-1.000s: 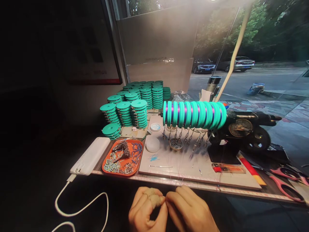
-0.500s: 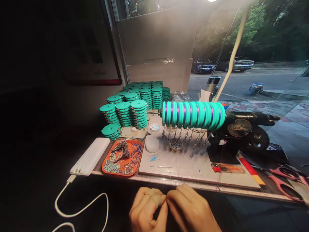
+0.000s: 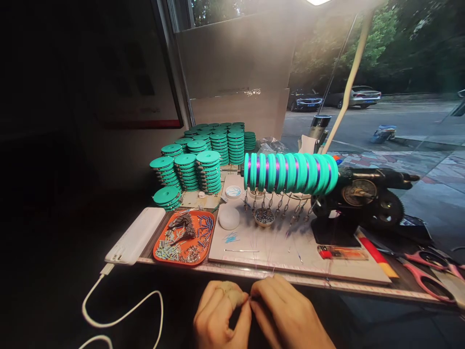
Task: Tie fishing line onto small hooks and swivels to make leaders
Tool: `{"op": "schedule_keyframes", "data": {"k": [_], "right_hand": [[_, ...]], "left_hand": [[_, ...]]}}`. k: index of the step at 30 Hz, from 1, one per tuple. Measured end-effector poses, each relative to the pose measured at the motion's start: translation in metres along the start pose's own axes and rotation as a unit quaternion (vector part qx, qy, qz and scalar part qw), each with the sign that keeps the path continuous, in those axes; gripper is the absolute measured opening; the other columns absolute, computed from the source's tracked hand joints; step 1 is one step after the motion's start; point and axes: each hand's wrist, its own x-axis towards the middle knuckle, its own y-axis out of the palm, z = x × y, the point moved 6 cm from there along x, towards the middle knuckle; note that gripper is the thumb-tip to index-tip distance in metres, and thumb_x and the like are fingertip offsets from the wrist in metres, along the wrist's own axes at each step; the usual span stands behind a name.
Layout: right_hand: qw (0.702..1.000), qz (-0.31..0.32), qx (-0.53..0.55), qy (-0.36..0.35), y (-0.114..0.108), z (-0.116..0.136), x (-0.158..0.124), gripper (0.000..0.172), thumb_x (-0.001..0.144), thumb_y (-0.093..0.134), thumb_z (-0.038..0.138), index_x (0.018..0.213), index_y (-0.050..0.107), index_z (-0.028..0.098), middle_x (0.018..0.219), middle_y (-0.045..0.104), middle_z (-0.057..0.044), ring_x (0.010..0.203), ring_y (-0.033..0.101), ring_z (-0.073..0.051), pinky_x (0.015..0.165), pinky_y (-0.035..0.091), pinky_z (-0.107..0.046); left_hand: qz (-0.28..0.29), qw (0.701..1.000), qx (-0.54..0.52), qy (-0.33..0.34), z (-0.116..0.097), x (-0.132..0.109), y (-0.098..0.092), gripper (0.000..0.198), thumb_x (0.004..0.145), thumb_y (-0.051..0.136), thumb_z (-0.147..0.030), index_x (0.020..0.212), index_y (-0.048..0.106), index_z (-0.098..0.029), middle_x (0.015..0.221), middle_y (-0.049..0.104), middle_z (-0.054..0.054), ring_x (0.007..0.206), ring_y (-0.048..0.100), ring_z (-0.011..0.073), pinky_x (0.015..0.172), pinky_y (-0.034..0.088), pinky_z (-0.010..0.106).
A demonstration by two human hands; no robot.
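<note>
left hand (image 3: 218,317), right hand (image 3: 288,312): fingertips close together | teal spools (image 3: 329,174) on black machine (image 3: 390,211) | orange tray (image 3: 206,251)

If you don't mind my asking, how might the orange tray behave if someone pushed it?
The orange tray would probably slide rather than tip, being low and wide. Its small parts look loose, so they may shift with a jolt. A push to the right might soon meet the pale board beside it.
</note>
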Motion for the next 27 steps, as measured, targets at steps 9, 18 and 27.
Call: {"op": "schedule_keyframes", "data": {"k": [9,18,27], "right_hand": [[0.995,0.025,0.088,0.035,-0.005,-0.003,0.000,0.016,0.085,0.042,0.012,0.080,0.055,0.020,0.070,0.056,-0.002,0.064,0.054,-0.014,0.056,0.043,-0.023],[0.991,-0.014,0.113,0.075,-0.019,-0.011,0.006,0.014,0.083,0.046,0.014,0.076,0.057,0.019,0.065,0.055,0.000,0.060,0.054,-0.013,0.052,0.041,-0.022],[0.987,-0.041,-0.016,0.154,-0.057,-0.086,0.000,0.022,0.086,0.046,0.029,0.072,0.060,0.020,0.067,0.060,-0.002,0.062,0.057,-0.016,0.056,0.044,-0.025]], "left_hand": [[-0.005,1.000,-0.005,-0.003,0.000,0.002,-0.003,0.017,0.070,0.058,-0.001,0.070,0.059,-0.019,0.061,0.062,0.000,0.059,0.060,0.0145,0.052,0.051,0.023],[-0.012,0.999,-0.050,-0.014,0.004,0.002,-0.001,0.018,0.068,0.063,-0.001,0.074,0.063,-0.019,0.064,0.065,0.000,0.059,0.061,0.0142,0.053,0.052,0.023],[-0.025,0.964,-0.176,-0.198,0.024,-0.006,0.014,0.010,0.069,0.065,-0.013,0.067,0.068,-0.022,0.059,0.067,-0.003,0.055,0.063,0.0131,0.055,0.049,0.021]]}}
